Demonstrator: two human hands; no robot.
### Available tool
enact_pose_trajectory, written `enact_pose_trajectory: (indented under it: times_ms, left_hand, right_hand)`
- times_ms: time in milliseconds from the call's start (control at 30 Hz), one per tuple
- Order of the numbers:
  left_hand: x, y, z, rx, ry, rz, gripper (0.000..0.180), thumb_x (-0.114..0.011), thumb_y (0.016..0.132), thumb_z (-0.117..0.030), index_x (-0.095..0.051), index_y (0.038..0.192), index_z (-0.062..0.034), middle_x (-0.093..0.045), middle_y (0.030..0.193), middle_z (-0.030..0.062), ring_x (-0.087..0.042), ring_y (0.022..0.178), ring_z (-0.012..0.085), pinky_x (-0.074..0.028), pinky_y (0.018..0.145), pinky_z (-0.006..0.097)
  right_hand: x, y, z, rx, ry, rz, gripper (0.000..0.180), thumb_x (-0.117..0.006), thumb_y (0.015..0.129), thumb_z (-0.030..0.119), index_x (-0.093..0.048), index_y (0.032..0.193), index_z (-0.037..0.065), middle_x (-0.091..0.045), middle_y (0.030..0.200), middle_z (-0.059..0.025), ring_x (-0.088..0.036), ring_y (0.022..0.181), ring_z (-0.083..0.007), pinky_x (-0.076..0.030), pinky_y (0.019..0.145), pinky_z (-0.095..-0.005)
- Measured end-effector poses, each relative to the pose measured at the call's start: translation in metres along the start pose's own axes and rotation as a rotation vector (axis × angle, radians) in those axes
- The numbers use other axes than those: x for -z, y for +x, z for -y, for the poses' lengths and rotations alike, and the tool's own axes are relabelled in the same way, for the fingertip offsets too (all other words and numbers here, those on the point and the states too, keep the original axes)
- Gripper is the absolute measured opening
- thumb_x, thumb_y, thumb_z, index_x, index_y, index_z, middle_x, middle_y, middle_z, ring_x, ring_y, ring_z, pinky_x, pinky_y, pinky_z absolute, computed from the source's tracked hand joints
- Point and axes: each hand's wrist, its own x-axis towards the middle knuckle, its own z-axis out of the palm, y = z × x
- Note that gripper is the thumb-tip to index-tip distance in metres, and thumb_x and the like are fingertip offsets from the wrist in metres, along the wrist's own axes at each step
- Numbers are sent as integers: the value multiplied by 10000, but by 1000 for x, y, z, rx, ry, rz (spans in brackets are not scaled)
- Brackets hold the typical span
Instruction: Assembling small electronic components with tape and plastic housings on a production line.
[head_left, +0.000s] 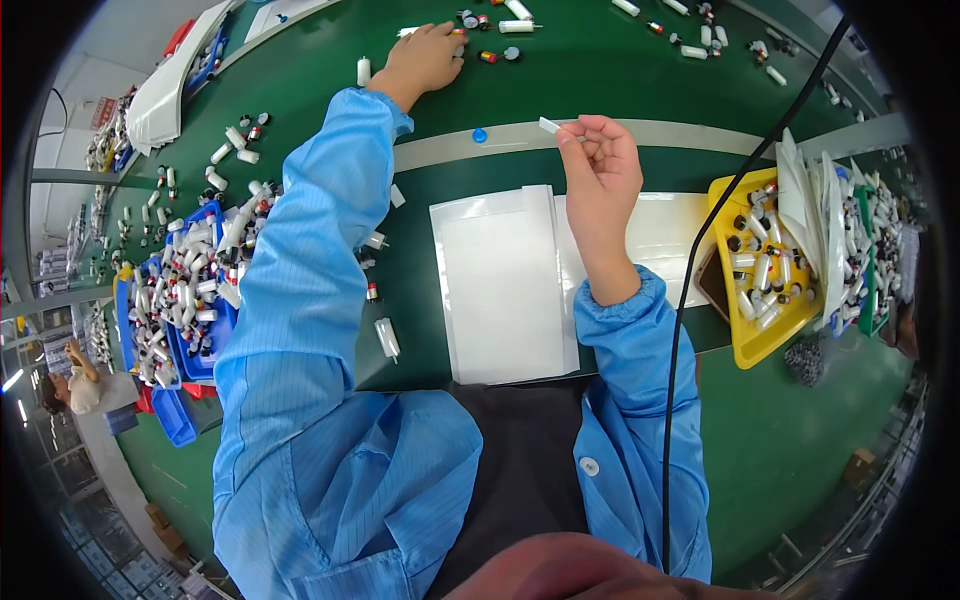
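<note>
My left hand reaches to the far side of the green worktop, palm down, its fingers bent and closed over small parts. A white piece sticks out behind its knuckles and a red-and-yellow bit shows by the fingertips; what the fingers hold is hidden. Nearer me and to the right, my right hand pinches a small flat white strip between thumb and forefinger, held above the light edge strip. Below it lies a white sheet in a clear sleeve. A blue round knob sits left of the strip.
Blue trays heaped with white cylindrical parts stand at left. At right is a yellow tray of similar parts, with a black cable hanging in front. Loose white cylinders lie about the worktop. Another person is at far left.
</note>
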Motion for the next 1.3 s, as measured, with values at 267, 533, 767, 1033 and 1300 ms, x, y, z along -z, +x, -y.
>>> enact_pose_trajectory:
  times_ms: [267,533,767,1033,1300]
  left_hand:
    - [86,-20,-36,294,-815,-131,338,-762,870,-319,-681,1054,-47,-693,887,57,-641,767,162,-506,720,310]
    - [119,-95,-121,512,-1969,109,281,-805,822,-104,-697,1076,-50,-710,977,37,-623,780,96,-475,662,214]
    - [99,-106,-134,318,-2335,202,307,-696,926,-165,-623,1198,-44,-641,1055,28,-591,926,107,-508,813,281]
    - [100,-103,-152,308,-1927,157,400,-563,1008,-175,-516,1378,-29,-593,1325,80,-555,1180,155,-465,1004,340]
    - [96,-104,-140,125,-1757,186,457,-597,967,-32,-481,1409,-16,-596,1329,135,-579,1202,183,-493,1010,313]
  right_hand:
    - [0,-6,4,209,-228,39,435,-745,822,40,-566,1219,40,-533,1218,-89,-544,809,-110,-458,741,-255]
    - [-16,-16,20,464,-414,121,693,-843,759,152,-507,1359,67,-520,1249,-127,-556,1027,-224,-464,835,-324]
    - [-13,-15,4,409,-382,132,213,-816,772,127,-724,944,42,-602,1109,-86,-550,1032,-253,-478,817,-346]
    - [-5,-12,1,580,-629,56,205,-831,723,149,-701,868,88,-590,1091,-66,-533,1030,-270,-421,843,-392]
    - [-6,-11,0,627,-701,80,220,-834,686,174,-672,825,119,-574,1046,-53,-534,1000,-271,-399,835,-402]
